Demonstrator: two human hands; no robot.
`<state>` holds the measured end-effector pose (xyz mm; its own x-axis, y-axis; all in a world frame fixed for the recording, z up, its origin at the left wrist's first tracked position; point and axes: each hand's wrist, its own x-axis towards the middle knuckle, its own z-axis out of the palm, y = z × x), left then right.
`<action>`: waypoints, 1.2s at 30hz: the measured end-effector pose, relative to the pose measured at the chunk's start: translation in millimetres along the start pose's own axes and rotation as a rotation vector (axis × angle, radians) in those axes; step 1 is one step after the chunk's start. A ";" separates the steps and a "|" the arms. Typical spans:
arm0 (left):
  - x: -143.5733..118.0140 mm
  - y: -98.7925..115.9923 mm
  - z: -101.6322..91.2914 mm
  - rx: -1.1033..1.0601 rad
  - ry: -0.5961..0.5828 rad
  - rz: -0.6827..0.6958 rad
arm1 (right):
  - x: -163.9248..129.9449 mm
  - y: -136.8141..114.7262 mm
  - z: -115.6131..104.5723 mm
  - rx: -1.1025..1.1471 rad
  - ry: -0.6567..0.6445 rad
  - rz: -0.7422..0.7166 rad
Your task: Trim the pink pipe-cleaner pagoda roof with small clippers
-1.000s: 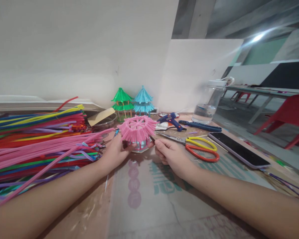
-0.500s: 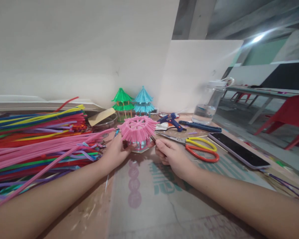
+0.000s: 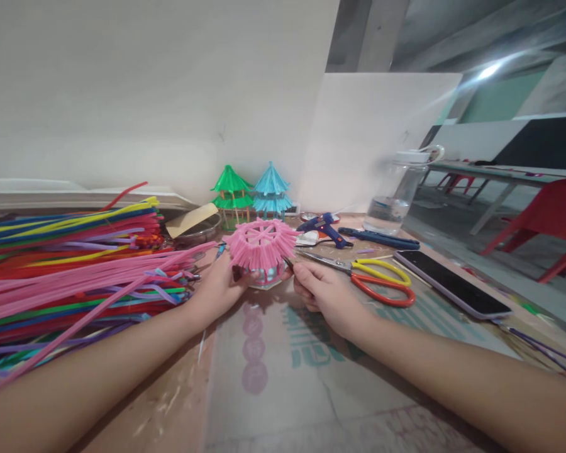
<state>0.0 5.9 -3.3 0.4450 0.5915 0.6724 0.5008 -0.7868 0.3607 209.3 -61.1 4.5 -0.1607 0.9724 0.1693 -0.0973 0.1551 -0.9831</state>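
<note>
A small pink pavilion model [image 3: 263, 248] made of pipe cleaners stands in front of me, its fringed roof ring open at the top over a pale base. My left hand [image 3: 221, 281] grips its left side, with the thumb at the base and the other fingers partly hidden behind it. Close by on the right, my right hand [image 3: 315, 284] is closed in a pinch on a slim dark tool [image 3: 288, 264], whose tip points up at the roof's fringe. Most of that tool is hidden by the fingers. Scissors [image 3: 377, 280] with yellow and orange handles lie just beyond the right hand.
Bundles of coloured pipe cleaners [image 3: 75, 283] cover the left side. Behind stand a green pavilion [image 3: 231, 189] and a blue pavilion [image 3: 271, 189]. A glue gun [image 3: 327, 228], dark blue pliers [image 3: 382, 240], a water bottle [image 3: 391, 195] and a phone [image 3: 453, 283] lie or stand to the right.
Almost nothing differs. The tip of the dark tool has shifted very slightly against the pink fringe; both hands keep their places.
</note>
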 end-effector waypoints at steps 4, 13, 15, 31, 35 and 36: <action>0.1 0.9 -0.3 0.003 -0.003 -0.003 | -0.8 -0.2 -0.4 0.009 0.009 0.011; -0.3 0.0 0.0 0.026 -0.004 0.011 | -0.6 -0.8 0.4 0.026 0.002 0.021; -0.8 -1.5 0.7 0.032 -0.001 0.005 | -0.3 -0.7 0.1 0.022 -0.001 0.022; -1.2 -2.5 1.4 0.028 -0.002 0.012 | -0.3 -1.1 -0.6 0.020 0.015 0.056; -1.3 -2.6 1.6 0.007 0.002 -0.004 | -0.2 0.1 -0.5 -0.003 0.002 0.034; -1.2 -2.6 1.5 0.000 0.004 -0.008 | -0.4 0.7 -0.4 -0.011 -0.006 0.022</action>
<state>-0.7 7.5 -6.0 0.4379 0.5968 0.6724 0.5045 -0.7822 0.3657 209.7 -61.3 3.7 -0.1689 0.9745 0.1476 -0.0826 0.1352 -0.9874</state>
